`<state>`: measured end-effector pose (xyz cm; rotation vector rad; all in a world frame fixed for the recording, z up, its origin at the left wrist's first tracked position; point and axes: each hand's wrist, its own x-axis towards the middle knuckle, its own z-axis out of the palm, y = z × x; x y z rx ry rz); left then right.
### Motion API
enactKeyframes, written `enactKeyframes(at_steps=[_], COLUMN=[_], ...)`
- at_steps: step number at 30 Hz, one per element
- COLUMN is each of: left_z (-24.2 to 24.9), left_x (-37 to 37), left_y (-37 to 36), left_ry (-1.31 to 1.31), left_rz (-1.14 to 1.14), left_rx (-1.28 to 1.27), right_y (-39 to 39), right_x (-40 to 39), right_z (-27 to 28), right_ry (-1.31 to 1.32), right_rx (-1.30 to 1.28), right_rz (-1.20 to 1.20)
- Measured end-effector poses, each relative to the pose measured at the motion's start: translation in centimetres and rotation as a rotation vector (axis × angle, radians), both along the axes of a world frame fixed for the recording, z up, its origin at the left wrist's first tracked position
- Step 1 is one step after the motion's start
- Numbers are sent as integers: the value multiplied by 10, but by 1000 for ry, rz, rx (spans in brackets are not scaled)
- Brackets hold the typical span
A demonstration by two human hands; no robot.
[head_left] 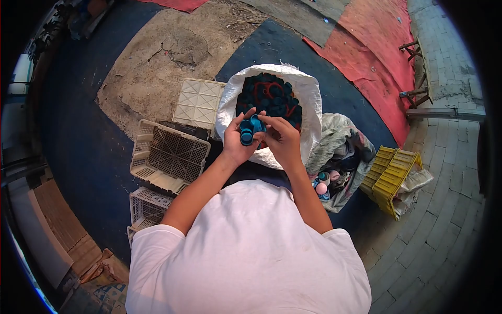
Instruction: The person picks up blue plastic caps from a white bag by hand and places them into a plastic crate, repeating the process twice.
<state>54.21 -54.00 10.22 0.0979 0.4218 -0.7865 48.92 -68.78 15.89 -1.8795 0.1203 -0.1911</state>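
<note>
Over the front part of a white woven sack (312,99), my two hands are close together. My left hand (238,140) is palm up, its fingers curled round several small teal ring-shaped pieces (247,133). The fingers of my right hand (282,137) are bent in and pinch a teal piece (257,124) at the right side of the same group. Inside the sack lies a heap of dark teal pieces (261,91) with some red-orange loops (272,93) among them.
White plastic crates (172,157) stand to the left, with a pale lattice panel (198,102) above them. At the right are a second sack (334,128) with mixed items, a yellow crate (384,170) and a wooden stool (418,97).
</note>
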Motion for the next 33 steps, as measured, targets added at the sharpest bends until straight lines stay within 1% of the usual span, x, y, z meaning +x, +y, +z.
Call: enactKeyframes(at_steps=[4,7,10,13,16,17,20,21,22,24,25,28,31,33], left_z=[-3,4,2,7,3,2,16,18,20,27,32,50,48,46], left_x=[0,-2,-2,-4,-3,-4,-5,-7,-8,-9,-10,-9,-12,-12], left_y=[-1,-2,-2,-5,-5,-6,-11,-13,-16,-20,-20,-20,-19,-19], left_ry=[-42,29,23,7,21,3,-61,-87,-114,-198,-240,-363,-435,-395], left_rz=[-27,-23,-19,-24,9,15,31,35,40,42,49,87,132,171], left_rx=[-76,22,-72,58,7,23,58,60,62,162,214,308,338,290], right_y=[0,-1,0,-1,-4,-8,1,8,16,29,29,35,37,39], right_x=[1,0,-2,-3,-2,-3,5,5,7,14,14,23,25,24], right_z=[-4,-7,-5,-2,-12,-26,-46,-36,-40,-45,-40,-31,-19,-22], right_ry=[-68,-88,-76,-83,-13,7,31,101,48,-62,-5,-111,-183,-200], right_rx=[-201,-269,-245,-216,-56,-20,631,783,842,957,914,1063,1020,1060], right_rz=[-50,-66,-100,-131,-290,-280,-361,-329,-333,-326,-346,-323,-300,-323])
